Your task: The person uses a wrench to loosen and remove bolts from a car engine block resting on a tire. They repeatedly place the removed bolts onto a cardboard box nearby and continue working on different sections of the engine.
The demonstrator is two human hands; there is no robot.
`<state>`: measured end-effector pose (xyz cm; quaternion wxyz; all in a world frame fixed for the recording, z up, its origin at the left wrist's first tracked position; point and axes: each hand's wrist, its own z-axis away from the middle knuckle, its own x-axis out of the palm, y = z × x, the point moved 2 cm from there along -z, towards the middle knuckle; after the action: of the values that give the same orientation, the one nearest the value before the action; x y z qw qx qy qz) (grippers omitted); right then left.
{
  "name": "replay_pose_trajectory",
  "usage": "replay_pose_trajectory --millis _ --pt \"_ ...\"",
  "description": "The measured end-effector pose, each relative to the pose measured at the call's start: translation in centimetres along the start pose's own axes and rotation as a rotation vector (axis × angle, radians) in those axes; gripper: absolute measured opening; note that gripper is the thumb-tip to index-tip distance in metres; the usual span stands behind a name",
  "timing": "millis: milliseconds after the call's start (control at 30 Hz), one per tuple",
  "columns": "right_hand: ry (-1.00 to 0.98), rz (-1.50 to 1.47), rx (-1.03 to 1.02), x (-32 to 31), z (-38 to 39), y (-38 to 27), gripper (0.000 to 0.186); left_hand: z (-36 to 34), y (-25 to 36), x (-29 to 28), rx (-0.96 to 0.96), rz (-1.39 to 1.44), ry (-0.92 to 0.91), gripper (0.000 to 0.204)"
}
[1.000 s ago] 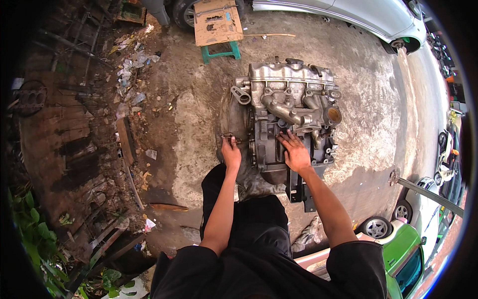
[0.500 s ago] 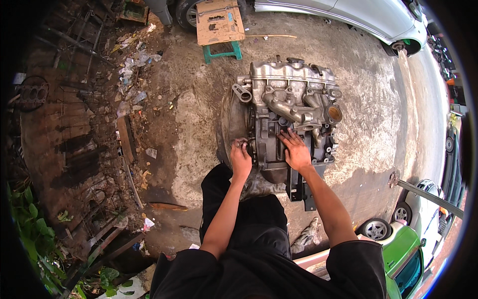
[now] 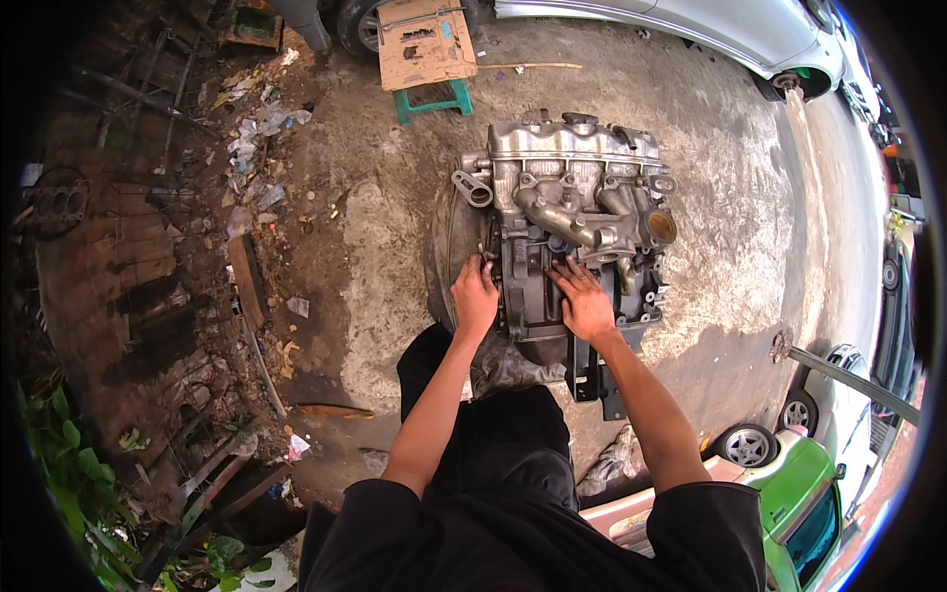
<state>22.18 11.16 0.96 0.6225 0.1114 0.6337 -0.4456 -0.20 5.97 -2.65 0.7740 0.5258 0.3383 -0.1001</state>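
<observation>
A grimy metal car engine (image 3: 528, 286) stands in front of me, with a silvery intake manifold (image 3: 577, 217) curving across its upper side. At the engine's left end my left hand (image 3: 475, 301) has its fingers drawn together. Something small and dark seems to be at the fingertips, too small to name. My right hand (image 3: 589, 304) lies on the block just below the manifold, fingers stretched out and holding nothing. A black metal bracket (image 3: 583, 375) juts toward me beneath my right wrist.
A tire (image 3: 444, 237) lies partly under the engine. Beyond stands a green stool (image 3: 431, 102) topped with cardboard (image 3: 424, 59), a long wrench on it. Litter and planks (image 3: 247, 276) cover the left ground. A silver car (image 3: 691, 39) is at the far side, a green vehicle (image 3: 799, 503) lower right.
My left hand has shifted slightly away from me along the engine's left end, and its fingers now point more forward. The right hand rests in the same spot on the block.
</observation>
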Motion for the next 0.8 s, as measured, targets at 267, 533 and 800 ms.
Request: replay_pose_trajectory --millis 267,533,800 --pt "0.002 -0.006 -0.002 0.0 -0.1 -0.1 0.068 -7.8 -5.9 3.3 -0.692 0.127 -0.322 0.019" --pt "0.007 -0.014 0.002 -0.2 0.0 -0.1 0.067 -4.0 -8.4 2.5 -0.96 0.785 -0.168 0.023" --pt "-0.008 0.012 0.011 -0.3 0.0 -0.2 0.064 -1.0 -6.9 0.6 -0.546 0.677 0.214 0.024"
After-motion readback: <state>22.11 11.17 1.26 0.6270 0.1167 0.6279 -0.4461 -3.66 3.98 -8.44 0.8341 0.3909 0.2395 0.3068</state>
